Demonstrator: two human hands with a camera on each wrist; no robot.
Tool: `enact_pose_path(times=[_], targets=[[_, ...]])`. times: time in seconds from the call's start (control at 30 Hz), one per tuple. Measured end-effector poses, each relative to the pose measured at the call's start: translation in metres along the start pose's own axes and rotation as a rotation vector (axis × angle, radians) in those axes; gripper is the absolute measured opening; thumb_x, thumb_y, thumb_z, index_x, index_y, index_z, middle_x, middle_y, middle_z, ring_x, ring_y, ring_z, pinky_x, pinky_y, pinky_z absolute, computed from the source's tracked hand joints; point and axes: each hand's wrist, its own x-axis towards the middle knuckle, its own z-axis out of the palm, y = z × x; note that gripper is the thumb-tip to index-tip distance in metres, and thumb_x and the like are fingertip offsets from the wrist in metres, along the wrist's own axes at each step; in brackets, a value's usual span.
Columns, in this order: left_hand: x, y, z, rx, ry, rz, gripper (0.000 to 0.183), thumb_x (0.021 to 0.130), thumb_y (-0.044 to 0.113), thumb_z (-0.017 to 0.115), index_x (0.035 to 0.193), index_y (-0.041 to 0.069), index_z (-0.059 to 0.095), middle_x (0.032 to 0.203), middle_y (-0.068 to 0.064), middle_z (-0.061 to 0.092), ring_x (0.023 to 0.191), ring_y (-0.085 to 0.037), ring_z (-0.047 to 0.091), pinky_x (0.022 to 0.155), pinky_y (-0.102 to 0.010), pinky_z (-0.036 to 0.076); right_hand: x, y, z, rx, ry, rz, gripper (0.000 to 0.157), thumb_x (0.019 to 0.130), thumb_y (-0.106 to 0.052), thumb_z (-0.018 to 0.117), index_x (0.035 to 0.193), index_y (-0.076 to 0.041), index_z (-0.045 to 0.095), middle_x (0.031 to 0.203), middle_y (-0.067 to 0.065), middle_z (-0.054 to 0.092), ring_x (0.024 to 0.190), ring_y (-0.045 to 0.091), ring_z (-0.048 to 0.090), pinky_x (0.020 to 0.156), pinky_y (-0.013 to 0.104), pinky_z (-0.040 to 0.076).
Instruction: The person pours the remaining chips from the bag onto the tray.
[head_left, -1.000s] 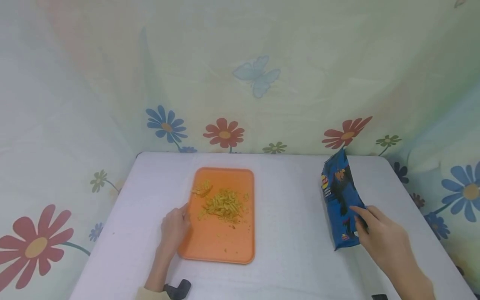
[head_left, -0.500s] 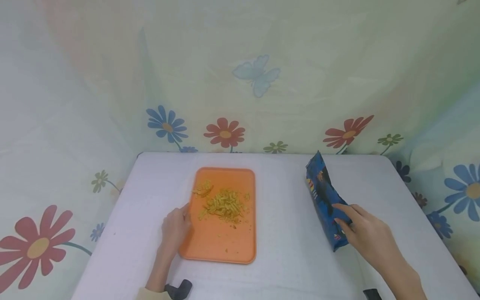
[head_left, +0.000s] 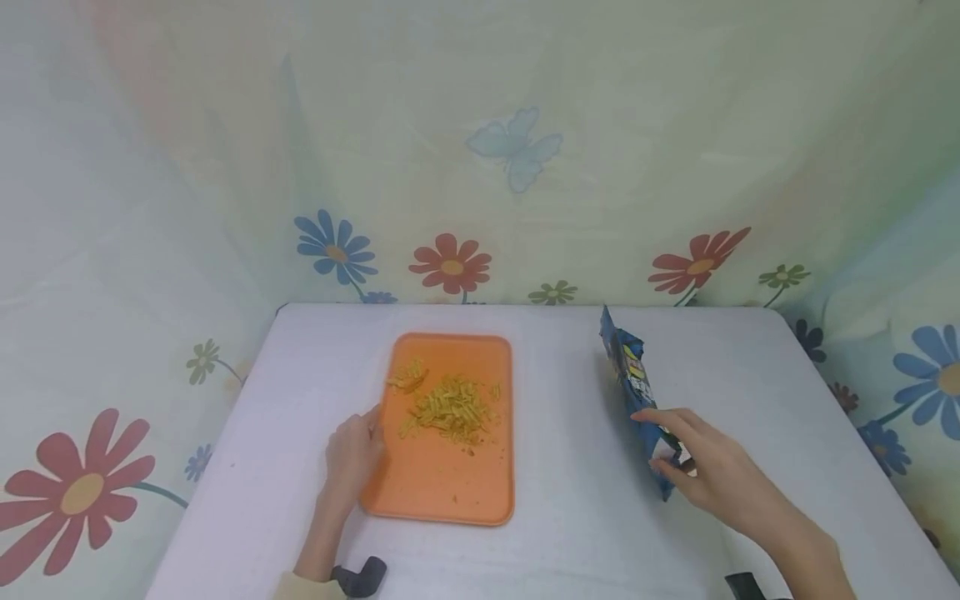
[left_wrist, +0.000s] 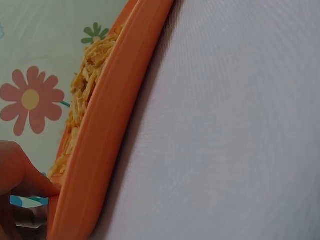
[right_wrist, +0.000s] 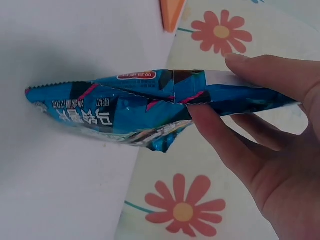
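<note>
An orange tray (head_left: 420,492) lies flat on the white table, bearing a heap of yellow chip pieces (head_left: 453,408) with a smaller pile near its upper left. My left hand (head_left: 351,458) grips the tray's left rim; the left wrist view shows a thumb or finger (left_wrist: 30,175) on the edge. On the right, my right hand (head_left: 720,467) holds a blue chip bag (head_left: 633,383) between thumb and fingers. The bag stands on edge, narrow side up, its printed side partly hidden from the head view. In the right wrist view the bag (right_wrist: 145,105) looks rather flat.
The white table (head_left: 562,467) spans the view, with a gap between tray and bag. A flowered curtain (head_left: 517,233) hangs behind and at both sides. A dark strap piece (head_left: 362,577) shows by the left wrist.
My right hand has moved left with the chip bag, which has turned from showing its front to standing edge-on. The left hand and the tray stay where they were.
</note>
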Motion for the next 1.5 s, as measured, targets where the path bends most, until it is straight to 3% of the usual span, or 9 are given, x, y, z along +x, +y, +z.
enact_pose_path(times=[0.2,0.4,0.5,0.8,1.07,1.3,1.5], targets=[[0.0,0.0,0.002,0.013,0.008,0.003,0.041,0.101,0.004,0.054,0.141,-0.003,0.058,0.071,-0.006,0.05,0.05,-0.012,0.04,0.044,-0.022,0.035,0.006,-0.005,0.01,0.028,-0.03,-0.048,0.085,0.065,0.006,0.092,0.135,-0.026,0.058,0.112,-0.001,0.06,0.085,0.009,0.064,0.055,0.015,0.05],[0.0,0.0,0.002,0.013,0.006,-0.009,0.041,0.101,0.004,0.054,0.141,-0.004,0.057,0.071,-0.006,0.049,0.052,-0.013,0.041,0.044,-0.023,0.036,0.017,-0.011,0.023,0.002,-0.066,-0.093,0.078,0.067,-0.002,0.093,0.132,-0.03,0.059,0.109,-0.003,0.057,0.071,-0.002,0.05,0.052,0.017,0.042],[-0.001,0.0,0.002,0.02,0.014,-0.004,0.041,0.1,0.003,0.055,0.14,-0.004,0.058,0.07,-0.005,0.047,0.051,-0.012,0.04,0.044,-0.022,0.035,0.021,-0.015,0.032,-0.028,-0.1,-0.093,0.07,0.069,-0.006,0.093,0.128,-0.028,0.062,0.111,0.001,0.058,0.07,0.001,0.049,0.052,0.018,0.041],[-0.001,0.001,0.001,0.02,0.023,-0.003,0.041,0.1,0.004,0.057,0.14,-0.004,0.059,0.07,-0.005,0.049,0.051,-0.013,0.042,0.045,-0.022,0.036,0.037,-0.033,0.062,-0.08,-0.248,-0.056,0.056,0.077,-0.011,0.09,0.125,-0.023,0.063,0.103,-0.001,0.053,0.073,0.006,0.048,0.05,0.017,0.036],[0.0,0.0,0.003,0.021,0.017,-0.02,0.042,0.1,0.006,0.057,0.141,-0.003,0.058,0.072,-0.006,0.05,0.052,-0.013,0.043,0.046,-0.023,0.036,0.036,-0.041,0.09,-0.134,-0.28,-0.047,0.05,0.079,-0.02,0.09,0.12,-0.025,0.063,0.097,-0.001,0.051,0.068,0.008,0.04,0.05,0.019,0.032],[-0.001,0.003,0.001,0.008,0.013,-0.021,0.042,0.1,0.005,0.057,0.142,-0.002,0.058,0.073,-0.007,0.052,0.053,-0.014,0.045,0.047,-0.023,0.038,0.033,-0.041,0.101,-0.17,-0.353,0.026,0.048,0.08,-0.035,0.088,0.122,-0.027,0.066,0.098,0.0,0.05,0.079,0.013,0.044,0.055,0.023,0.037],[-0.001,0.003,-0.001,0.006,0.006,-0.022,0.042,0.1,0.005,0.057,0.142,-0.002,0.058,0.072,-0.006,0.05,0.053,-0.014,0.043,0.046,-0.024,0.037,0.031,-0.038,0.103,-0.184,-0.363,0.073,0.051,0.081,-0.039,0.086,0.127,-0.025,0.07,0.102,0.002,0.054,0.084,0.016,0.045,0.057,0.024,0.039]])
